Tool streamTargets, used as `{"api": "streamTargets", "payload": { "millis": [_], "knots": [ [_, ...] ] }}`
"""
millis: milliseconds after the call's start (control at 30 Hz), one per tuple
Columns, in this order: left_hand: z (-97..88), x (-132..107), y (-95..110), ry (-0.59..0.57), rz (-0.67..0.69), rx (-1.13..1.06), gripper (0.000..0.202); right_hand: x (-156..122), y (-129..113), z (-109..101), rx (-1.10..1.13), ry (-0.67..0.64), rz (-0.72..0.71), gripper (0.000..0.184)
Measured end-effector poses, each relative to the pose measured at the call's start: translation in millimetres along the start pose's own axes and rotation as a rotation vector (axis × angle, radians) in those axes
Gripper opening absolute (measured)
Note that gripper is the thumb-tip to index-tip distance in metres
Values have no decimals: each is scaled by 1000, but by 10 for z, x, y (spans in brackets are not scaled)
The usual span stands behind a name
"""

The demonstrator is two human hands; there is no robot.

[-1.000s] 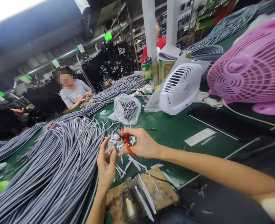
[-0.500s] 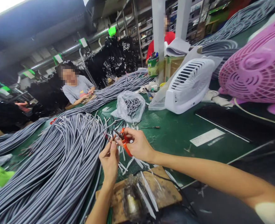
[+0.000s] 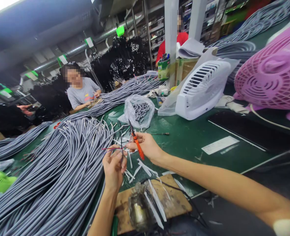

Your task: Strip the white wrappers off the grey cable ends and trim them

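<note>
My left hand point(image 3: 113, 168) is closed around the end of a grey cable, whose thin wires point(image 3: 112, 149) fan out dark red and black above the fingertips. Close beside it on the right, my right hand point(image 3: 147, 147) grips orange-handled scissors point(image 3: 138, 147), their dark blades pointing up and away. Its thumb and forefinger also meet near the wire ends; whether they pinch a wire is too small to tell. A large bundle of grey cables point(image 3: 61, 170) lies to the left. White strips point(image 3: 143, 167) are scattered below the hands.
Beyond the hands sits a clear bag of short grey pieces point(image 3: 140, 111). A wooden board point(image 3: 176, 196) lies in front. A white fan point(image 3: 201, 90) and a pink fan point(image 3: 270, 78) stand right. Across the green table point(image 3: 181, 141), a person point(image 3: 82, 88) works at the cables.
The scissors have swung from lying across the wires to pointing upward, drawn back from them. The wires now spread out sideways above my left fingers, and my left hand has turned slightly.
</note>
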State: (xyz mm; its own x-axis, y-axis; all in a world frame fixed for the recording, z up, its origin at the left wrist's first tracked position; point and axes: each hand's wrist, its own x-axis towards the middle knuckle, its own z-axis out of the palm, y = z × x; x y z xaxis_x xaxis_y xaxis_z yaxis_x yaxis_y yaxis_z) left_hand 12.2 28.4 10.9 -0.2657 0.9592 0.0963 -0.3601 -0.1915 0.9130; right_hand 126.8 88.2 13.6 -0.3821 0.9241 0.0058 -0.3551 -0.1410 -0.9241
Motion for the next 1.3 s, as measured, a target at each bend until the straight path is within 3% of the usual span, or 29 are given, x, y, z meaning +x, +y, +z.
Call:
{"api": "streamTargets", "payload": {
  "millis": [100,200,300,500,733,800,867,967,1067,1167,1233,1300],
  "knots": [
    [-36,6,10,-93,70,63,27,-31,4,-91,-258,-2,-176,41],
    [-80,5,-3,-82,316,237,17,-98,0,-166,-620,-15,-420,39],
    [-124,-9,-31,-75,559,475,10,-146,11,-191,-820,-65,-555,37],
    [-185,-41,-77,-28,949,959,21,-149,95,-204,-1083,-68,-645,32],
    [-163,-82,-65,-36,1062,1147,24,-171,179,-211,-1232,-118,-692,13],
    [-162,-110,-70,-44,1039,1156,23,-181,188,-210,-1254,-118,-676,10],
    [-154,-127,-78,-24,925,1089,19,-181,189,-215,-1264,-106,-651,11],
    [-121,-81,-71,43,595,880,18,-140,157,-238,-1249,-102,-604,20],
    [-95,45,-20,27,242,698,29,-51,59,-278,-1283,-2,-512,32],
    [-124,64,86,3,54,526,36,34,-81,-327,-1456,77,-305,39],
    [-168,-80,193,-6,20,400,36,50,-174,-363,-1621,-41,-146,38],
    [-219,-321,316,-103,-34,368,30,27,-262,-413,-1723,-229,-48,30]
  ]
}}
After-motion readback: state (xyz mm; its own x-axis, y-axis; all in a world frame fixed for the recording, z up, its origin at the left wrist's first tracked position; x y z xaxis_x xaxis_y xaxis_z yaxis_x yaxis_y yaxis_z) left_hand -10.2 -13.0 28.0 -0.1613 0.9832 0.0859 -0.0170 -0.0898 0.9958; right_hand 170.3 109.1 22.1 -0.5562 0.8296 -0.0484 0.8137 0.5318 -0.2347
